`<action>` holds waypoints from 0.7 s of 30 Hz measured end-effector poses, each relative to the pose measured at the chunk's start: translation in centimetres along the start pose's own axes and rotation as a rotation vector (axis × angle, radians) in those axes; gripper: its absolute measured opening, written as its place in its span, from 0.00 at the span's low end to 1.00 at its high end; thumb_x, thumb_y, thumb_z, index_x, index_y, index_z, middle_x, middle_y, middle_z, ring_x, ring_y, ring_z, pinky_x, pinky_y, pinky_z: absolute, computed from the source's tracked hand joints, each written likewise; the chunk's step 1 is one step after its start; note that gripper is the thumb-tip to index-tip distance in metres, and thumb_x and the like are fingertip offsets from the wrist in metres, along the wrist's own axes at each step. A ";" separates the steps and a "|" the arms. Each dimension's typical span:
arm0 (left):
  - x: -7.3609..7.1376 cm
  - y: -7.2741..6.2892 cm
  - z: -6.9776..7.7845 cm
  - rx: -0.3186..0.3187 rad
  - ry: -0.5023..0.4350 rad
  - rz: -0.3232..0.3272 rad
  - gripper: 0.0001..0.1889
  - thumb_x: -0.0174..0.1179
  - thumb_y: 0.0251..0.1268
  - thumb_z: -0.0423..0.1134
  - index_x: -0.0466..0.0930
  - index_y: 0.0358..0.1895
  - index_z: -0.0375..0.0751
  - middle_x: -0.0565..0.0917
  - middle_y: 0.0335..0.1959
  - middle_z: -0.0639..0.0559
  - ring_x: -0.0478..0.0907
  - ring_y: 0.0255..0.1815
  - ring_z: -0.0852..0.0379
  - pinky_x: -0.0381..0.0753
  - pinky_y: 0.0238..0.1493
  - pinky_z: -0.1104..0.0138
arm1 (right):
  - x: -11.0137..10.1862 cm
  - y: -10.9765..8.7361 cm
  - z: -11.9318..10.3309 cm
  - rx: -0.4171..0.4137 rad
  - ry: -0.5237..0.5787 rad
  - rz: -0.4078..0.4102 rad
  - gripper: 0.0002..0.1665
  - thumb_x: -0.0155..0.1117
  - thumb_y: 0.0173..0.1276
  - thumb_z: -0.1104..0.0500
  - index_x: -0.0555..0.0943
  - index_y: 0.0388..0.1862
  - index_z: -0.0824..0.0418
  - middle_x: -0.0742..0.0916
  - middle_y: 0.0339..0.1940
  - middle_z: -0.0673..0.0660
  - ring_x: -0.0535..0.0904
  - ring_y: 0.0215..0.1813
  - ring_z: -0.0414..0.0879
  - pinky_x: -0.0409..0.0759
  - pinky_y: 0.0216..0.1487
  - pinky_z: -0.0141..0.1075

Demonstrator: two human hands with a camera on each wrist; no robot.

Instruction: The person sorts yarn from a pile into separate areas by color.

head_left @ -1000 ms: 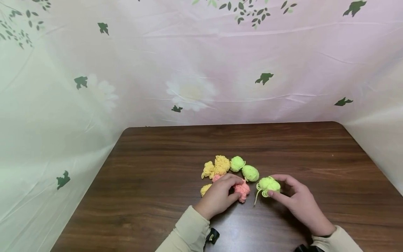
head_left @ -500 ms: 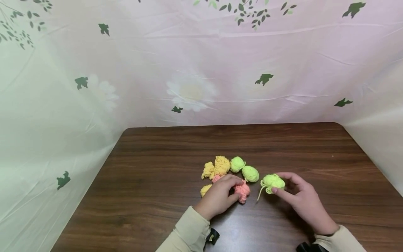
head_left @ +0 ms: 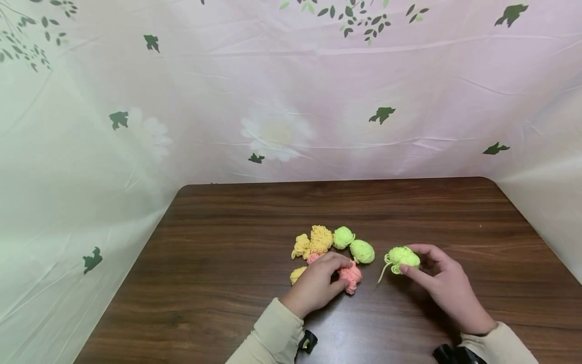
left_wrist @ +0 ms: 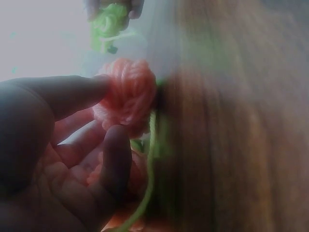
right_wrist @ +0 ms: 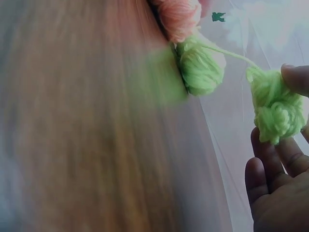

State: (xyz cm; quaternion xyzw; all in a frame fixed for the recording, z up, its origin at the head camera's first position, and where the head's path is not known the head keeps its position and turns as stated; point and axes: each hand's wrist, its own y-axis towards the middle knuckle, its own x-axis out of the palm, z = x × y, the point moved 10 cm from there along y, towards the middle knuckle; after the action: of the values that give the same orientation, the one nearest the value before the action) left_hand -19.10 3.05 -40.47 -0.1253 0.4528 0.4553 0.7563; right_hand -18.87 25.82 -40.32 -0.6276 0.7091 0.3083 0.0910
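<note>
My right hand (head_left: 447,283) pinches a small bright green yarn ball (head_left: 403,258) between thumb and fingers, just above the table; a loose strand hangs from its left side. My left hand (head_left: 318,283) grips a pink yarn ball (head_left: 350,277), which also shows between its thumb and fingers in the left wrist view (left_wrist: 128,92). Partly covered by that hand is a second pink ball (head_left: 313,258). Two more green balls, a rounder one (head_left: 343,237) and an oval one (head_left: 362,251), lie behind the held pink one.
Yellow yarn balls (head_left: 321,237) lie at the back left of the group, with another yellow piece (head_left: 297,274) half hidden beside the left hand. All rest on a dark wooden table (head_left: 218,283). A patterned cloth (head_left: 204,101) hangs behind the table and at its sides.
My right hand has moved right and slightly away from me with the green yarn ball, widening the gap to the group. The left hand and the pink ball stay in place.
</note>
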 end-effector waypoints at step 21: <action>0.0 0.0 -0.1 -0.008 -0.015 -0.009 0.16 0.65 0.67 0.36 0.82 0.57 0.42 0.82 0.56 0.55 0.76 0.61 0.62 0.72 0.64 0.71 | -2.5 1.6 2.7 0.086 -0.069 0.050 0.25 0.75 0.64 0.56 0.79 0.57 0.63 0.82 0.41 0.34 0.78 0.38 0.28 0.74 0.37 0.19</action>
State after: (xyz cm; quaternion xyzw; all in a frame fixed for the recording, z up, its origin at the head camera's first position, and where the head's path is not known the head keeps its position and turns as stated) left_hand -19.16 3.02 -40.51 -0.1270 0.4447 0.4546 0.7612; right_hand -20.56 29.37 -40.67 -0.5942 0.7336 0.3011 0.1347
